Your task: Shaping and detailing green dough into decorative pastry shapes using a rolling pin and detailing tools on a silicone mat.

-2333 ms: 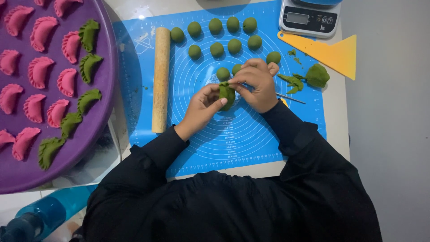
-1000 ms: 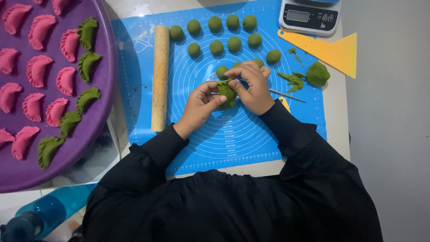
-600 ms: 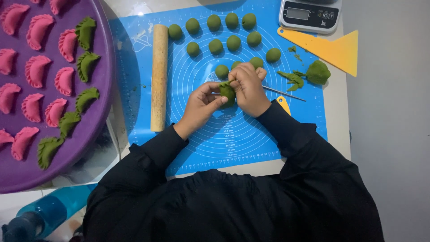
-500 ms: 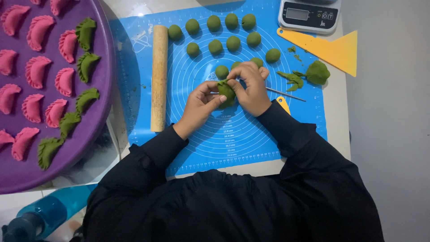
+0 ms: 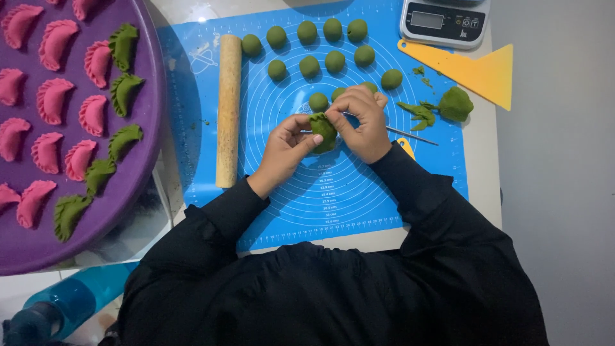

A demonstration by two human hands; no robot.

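Both hands meet mid-mat: left hand (image 5: 285, 144) cradles green dumpling (image 5: 323, 130), right hand (image 5: 362, 118) fingertips pinch its edge. Dough looks soft, light, easily dented; grip seam gently. Blue mat (image 5: 359, 186) beneath; dough balls (image 5: 314, 40) far side.

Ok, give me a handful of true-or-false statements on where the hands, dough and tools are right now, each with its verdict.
1. Both hands hold one green dough piece between them. True: the left hand and right hand meet on it over the blue mat.
2. The rolling pin lies to the right of the hands. False: it lies on the mat to their left.
3. The green dough balls sit beyond the hands. True.
4. The purple tray holds only pink dumplings. False: it holds pink and green ones.
5. The yellow scraper lies on the tray. False: it lies by the scale, at the mat's far right corner.
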